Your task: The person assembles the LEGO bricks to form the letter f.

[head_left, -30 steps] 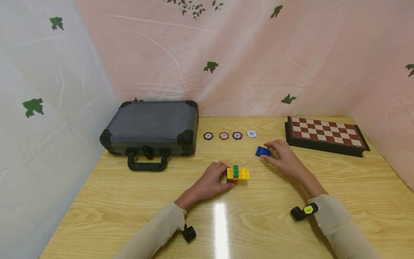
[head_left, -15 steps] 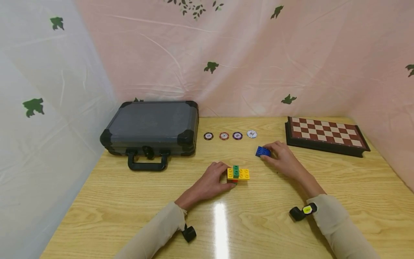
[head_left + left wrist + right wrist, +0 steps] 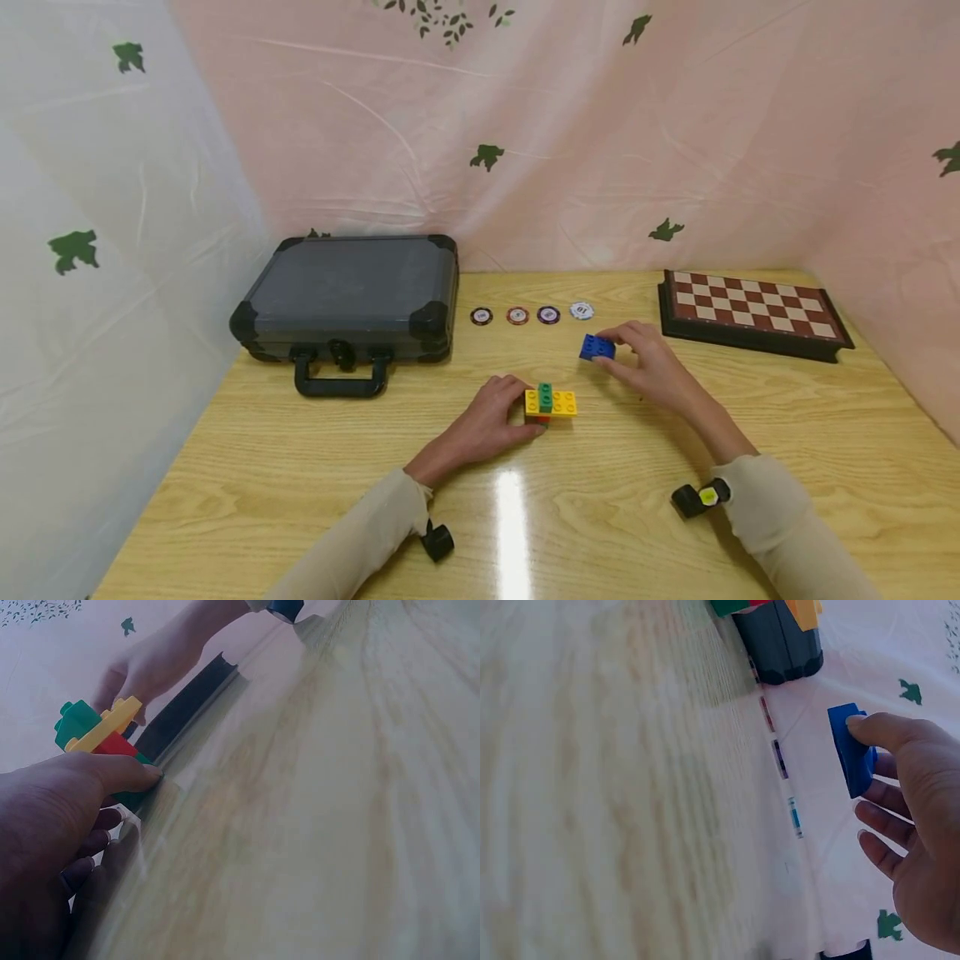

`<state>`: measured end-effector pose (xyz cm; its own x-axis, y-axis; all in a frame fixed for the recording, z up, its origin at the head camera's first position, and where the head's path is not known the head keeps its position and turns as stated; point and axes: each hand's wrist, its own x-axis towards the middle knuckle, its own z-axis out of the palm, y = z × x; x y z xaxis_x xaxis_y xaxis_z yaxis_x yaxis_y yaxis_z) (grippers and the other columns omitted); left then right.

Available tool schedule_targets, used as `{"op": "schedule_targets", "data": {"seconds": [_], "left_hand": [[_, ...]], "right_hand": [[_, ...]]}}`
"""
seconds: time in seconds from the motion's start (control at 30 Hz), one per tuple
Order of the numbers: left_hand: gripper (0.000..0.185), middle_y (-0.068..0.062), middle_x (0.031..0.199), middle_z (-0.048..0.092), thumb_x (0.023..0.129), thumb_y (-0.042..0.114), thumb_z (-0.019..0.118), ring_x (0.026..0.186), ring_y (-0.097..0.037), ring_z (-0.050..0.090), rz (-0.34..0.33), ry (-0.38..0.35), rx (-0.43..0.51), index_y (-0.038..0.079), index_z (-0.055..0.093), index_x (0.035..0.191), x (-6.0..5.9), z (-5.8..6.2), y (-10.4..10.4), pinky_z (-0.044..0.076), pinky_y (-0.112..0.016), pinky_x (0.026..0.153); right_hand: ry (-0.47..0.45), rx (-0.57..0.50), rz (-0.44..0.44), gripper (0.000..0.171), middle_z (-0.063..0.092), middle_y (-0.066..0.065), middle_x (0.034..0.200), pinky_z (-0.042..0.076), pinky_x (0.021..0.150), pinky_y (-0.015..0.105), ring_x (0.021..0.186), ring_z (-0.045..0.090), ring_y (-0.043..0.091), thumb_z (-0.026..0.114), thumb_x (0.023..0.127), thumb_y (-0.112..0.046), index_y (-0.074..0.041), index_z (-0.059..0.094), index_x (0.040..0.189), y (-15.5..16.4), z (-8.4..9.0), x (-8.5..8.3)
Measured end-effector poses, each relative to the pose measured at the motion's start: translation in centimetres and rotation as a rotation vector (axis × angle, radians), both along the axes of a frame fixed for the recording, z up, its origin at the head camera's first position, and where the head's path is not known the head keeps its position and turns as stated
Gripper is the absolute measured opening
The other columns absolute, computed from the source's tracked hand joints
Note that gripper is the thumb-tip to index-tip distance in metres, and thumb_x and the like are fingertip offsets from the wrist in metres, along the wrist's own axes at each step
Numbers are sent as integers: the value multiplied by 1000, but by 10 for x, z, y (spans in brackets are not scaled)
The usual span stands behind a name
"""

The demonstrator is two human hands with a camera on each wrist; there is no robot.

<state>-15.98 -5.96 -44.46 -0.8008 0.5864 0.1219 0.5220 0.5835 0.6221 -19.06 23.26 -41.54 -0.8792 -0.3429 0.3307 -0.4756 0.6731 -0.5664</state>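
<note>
A small stack of toy bricks (image 3: 550, 403), yellow plate with a green brick on top and red below, stands on the wooden table (image 3: 300, 467). My left hand (image 3: 491, 421) grips its left end; in the left wrist view the thumb presses the stack (image 3: 97, 735) from the side. My right hand (image 3: 645, 362) pinches a blue brick (image 3: 596, 347) and holds it just above the table, up and right of the stack. The right wrist view shows the blue brick (image 3: 851, 750) between thumb and fingers.
A dark hard case (image 3: 352, 296) lies at the back left. Several poker chips (image 3: 531, 315) sit in a row behind the bricks. A folded chessboard (image 3: 750, 312) lies at the back right. Pink and white sheets wall the table in.
The right hand has lifted the blue brick off the table and shifted it slightly left toward the stack. The left hand and stack have stayed put.
</note>
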Motion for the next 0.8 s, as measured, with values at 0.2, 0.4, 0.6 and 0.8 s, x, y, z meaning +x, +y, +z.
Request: {"op": "schedule_targets", "data": {"seconds": [0.2, 0.4, 0.6, 0.8], "left_hand": [[42, -2, 121, 62, 92, 28, 80, 109, -20, 51, 0, 0, 6, 8, 65, 126, 1, 0, -1, 43, -38, 98], [43, -2, 121, 61, 92, 29, 80, 109, -20, 50, 4, -13, 11, 9, 65, 127, 1, 0, -1, 43, -38, 98], [43, -2, 121, 61, 92, 29, 80, 108, -19, 50, 3, -20, 16, 9, 65, 127, 1, 1, -1, 43, -38, 96], [43, -3, 121, 62, 92, 28, 80, 107, -20, 50, -4, -13, 22, 9, 66, 127, 0, 1, -1, 43, -38, 97]], "right_hand": [[49, -1, 44, 33, 63, 17, 117, 47, 92, 56, 113, 54, 35, 76, 95, -10, 2, 68, 124, -8, 9, 7], [117, -14, 94, 32, 65, 13, 116, 49, 91, 55, 112, 54, 32, 78, 93, -7, -2, 69, 123, -14, 17, 15], [143, -17, 146, 34, 65, 9, 117, 48, 91, 52, 112, 53, 27, 79, 92, -7, -4, 68, 124, -21, 24, 23], [185, -30, 205, 37, 64, 6, 119, 49, 92, 42, 112, 53, 22, 82, 87, -4, -5, 69, 122, -28, 26, 31]]}}
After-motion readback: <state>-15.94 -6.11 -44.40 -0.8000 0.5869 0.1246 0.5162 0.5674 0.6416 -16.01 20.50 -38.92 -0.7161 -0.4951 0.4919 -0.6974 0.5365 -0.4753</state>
